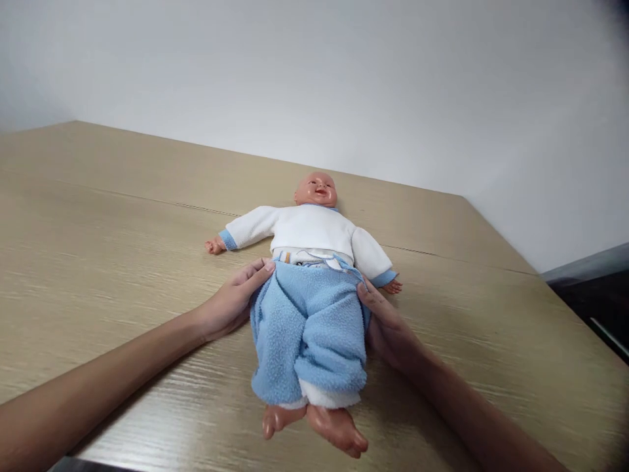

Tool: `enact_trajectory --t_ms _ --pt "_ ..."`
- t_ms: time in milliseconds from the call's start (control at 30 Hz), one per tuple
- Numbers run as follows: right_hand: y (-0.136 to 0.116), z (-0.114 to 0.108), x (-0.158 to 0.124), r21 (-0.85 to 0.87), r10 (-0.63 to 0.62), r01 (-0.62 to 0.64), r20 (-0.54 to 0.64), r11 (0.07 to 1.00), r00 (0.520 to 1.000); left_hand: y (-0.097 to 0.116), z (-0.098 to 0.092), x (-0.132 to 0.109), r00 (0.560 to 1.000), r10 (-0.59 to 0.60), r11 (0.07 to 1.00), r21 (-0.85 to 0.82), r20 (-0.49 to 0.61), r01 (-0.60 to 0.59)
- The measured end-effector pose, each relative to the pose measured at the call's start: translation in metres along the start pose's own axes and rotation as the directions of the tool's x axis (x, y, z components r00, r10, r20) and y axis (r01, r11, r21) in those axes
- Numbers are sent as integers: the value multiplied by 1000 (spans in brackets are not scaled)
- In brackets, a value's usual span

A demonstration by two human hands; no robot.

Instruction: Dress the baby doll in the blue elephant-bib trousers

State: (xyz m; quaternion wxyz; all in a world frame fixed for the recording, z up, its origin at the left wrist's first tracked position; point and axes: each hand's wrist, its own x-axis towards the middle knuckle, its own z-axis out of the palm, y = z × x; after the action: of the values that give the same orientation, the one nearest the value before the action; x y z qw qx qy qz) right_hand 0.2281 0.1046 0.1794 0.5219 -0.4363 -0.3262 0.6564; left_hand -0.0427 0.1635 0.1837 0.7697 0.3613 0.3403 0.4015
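A doll (pixel 314 292) in a white top (pixel 313 229) and blue fleece trousers (pixel 309 321) lies on its back on a pale wooden tabletop (pixel 147 262), directly ahead of me and between my two hands, as seen over my remote link from the head camera. Its long axis runs straight away from me: the bare feet (pixel 339 429) point my way, the head (pixel 317 190) rests at the far end, and the arms spread out to either side.

My left hand (pixel 255 282) is closed on one edge of the trousers' waistband, thumb on top. My right hand (pixel 378 311) holds the opposite edge, its thumb pressed on the fleece; its fingers are mostly hidden, so I cannot tell how much cloth they have gathered. Neither hand is nearer, as both touch the trousers, one at each hip, though the left sits slightly farther up toward the head. The line between them crosses the doll's length at the waist, where the top's hem and the waistband leave a pale strip (pixel 299 254) showing. A light, blue-edged ribbon (pixel 339 262) lies loosely across it toward my right thumb; whether it is sewn on, I cannot tell. Beyond the tabletop rises a plain wall (pixel 314 78).
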Motion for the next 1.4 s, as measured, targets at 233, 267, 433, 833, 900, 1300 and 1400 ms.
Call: enact_trajectory --t_ms 233,267,433,833,900,1300,1400 --pt "-1 5 -3 18 37 -38 57 999 998 3 2 1 999 2 999 39 36 -3" --pt "-1 4 -3 14 27 -28 61 1000 998 3 1 1 999 5 998 60 45 -7" --pt "-1 -3 0 -6 39 -39 105 999 994 8 -9 5 993 -13 980 197 117 -10" --pt "-10 -17 -16 -204 113 -99 60 974 992 53 -13 -7 867 -177 821 556 465 -131" --pt "-6 -17 -16 -230 62 -50 45 972 997 48 -14 -7 863 -171 817 558 475 -145" --pt "0 -14 -11 -281 -85 116 119 953 989 29 -17 -4 918 -120 884 462 379 -75" --pt "-9 -17 -10 -385 -164 213 155 898 974 36 -18 -5 928 -129 864 499 348 -67"
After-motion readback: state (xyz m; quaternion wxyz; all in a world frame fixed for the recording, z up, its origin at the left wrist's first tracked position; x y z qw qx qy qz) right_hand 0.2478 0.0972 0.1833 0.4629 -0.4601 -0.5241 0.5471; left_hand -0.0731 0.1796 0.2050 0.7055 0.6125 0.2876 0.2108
